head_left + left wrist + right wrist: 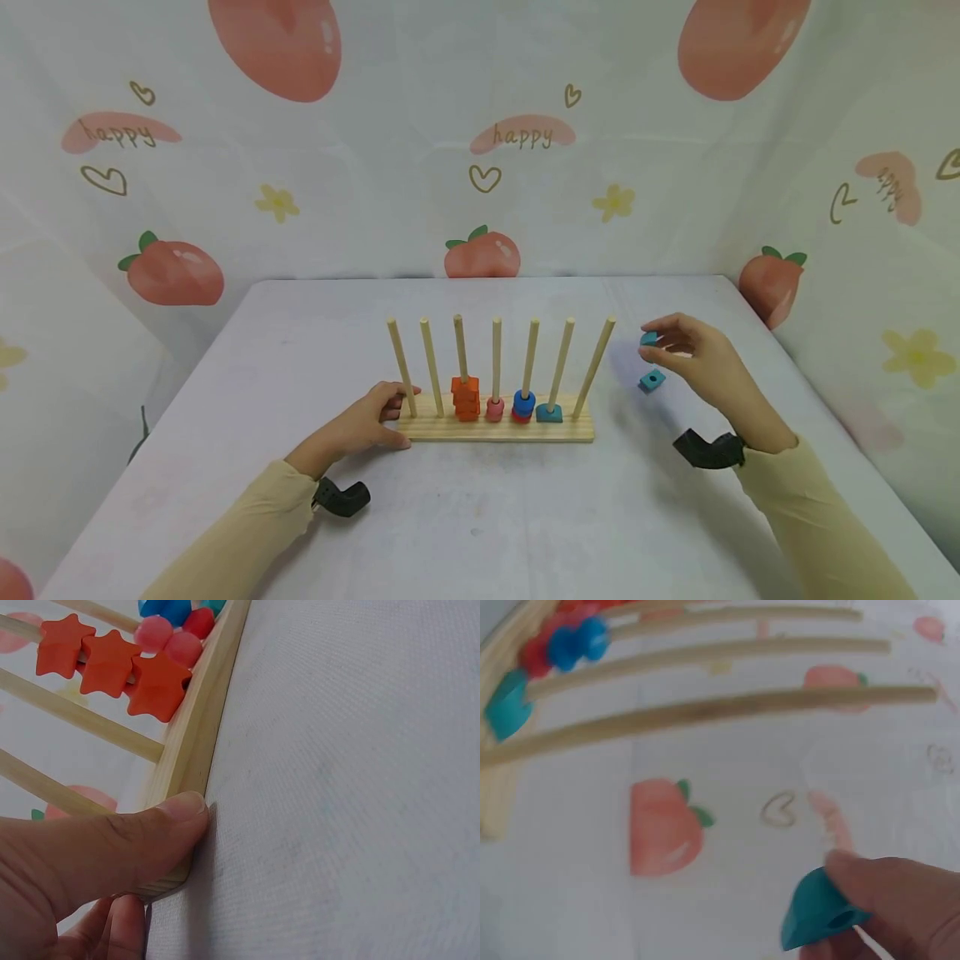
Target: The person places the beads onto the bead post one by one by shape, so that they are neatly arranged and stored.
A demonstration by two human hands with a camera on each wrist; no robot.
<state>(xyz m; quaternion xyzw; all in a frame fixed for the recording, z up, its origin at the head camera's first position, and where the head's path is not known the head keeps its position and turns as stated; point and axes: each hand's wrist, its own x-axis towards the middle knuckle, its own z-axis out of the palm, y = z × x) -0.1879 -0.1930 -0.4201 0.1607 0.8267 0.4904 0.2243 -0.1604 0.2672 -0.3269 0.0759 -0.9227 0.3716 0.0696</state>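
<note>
A wooden peg board [495, 431] with several upright pegs stands on the table. My left hand [367, 417] grips its left end, the thumb [169, 817] along the front edge and the fingers behind. Away to the right of the board, my right hand [701, 358] pinches a teal half-round bead [817, 911] with a hole through it. Below that hand, another teal bead [652, 381] lies on the table. Orange star beads [466, 400], a pink bead [495, 409], a blue bead [524, 402] above a red one, and a teal half-round bead [549, 414] sit on separate pegs.
The outermost right peg [596, 367] leans outward in the head view, between the board's beads and my right hand. A pale cloth covers the table [480, 517]. Behind it hangs a white curtain [390, 192] printed with peaches and hearts.
</note>
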